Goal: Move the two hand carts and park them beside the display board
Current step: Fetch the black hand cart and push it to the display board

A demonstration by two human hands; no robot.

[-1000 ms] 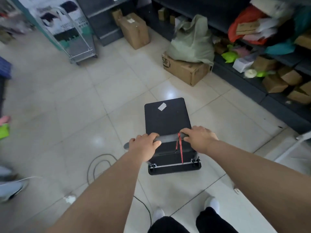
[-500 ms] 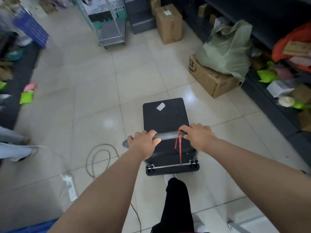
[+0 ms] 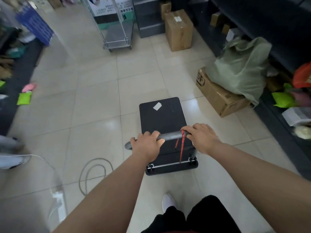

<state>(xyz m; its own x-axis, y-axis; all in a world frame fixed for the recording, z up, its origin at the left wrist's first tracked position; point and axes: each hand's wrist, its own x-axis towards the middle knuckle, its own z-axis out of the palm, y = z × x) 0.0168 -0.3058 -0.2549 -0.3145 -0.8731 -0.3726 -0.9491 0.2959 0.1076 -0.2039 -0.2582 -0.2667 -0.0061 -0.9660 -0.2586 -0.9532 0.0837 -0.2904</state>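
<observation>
A black flat hand cart (image 3: pixel 162 117) with a white sticker on its deck rolls on the tiled floor in front of me. My left hand (image 3: pixel 146 146) and my right hand (image 3: pixel 202 137) both grip its grey handle bar (image 3: pixel 170 136), which has a red strap hanging from it. Far ahead stands a silver metal hand cart (image 3: pixel 117 37), parked against a white and green display board (image 3: pixel 111 8) at the top of the view.
A cardboard box (image 3: pixel 217 94) with a green sack (image 3: pixel 239 68) on it lies to the right by dark shelves. Another tall box (image 3: pixel 179 30) stands beyond. A grey cable loop (image 3: pixel 94 174) and a power strip (image 3: pixel 58 201) lie on the left floor. Someone's shoe (image 3: pixel 11 161) is at far left.
The view has swung left and the cart has turned with it, now pointing more toward the silver cart and board. Both hands keep their grip on the handle.
</observation>
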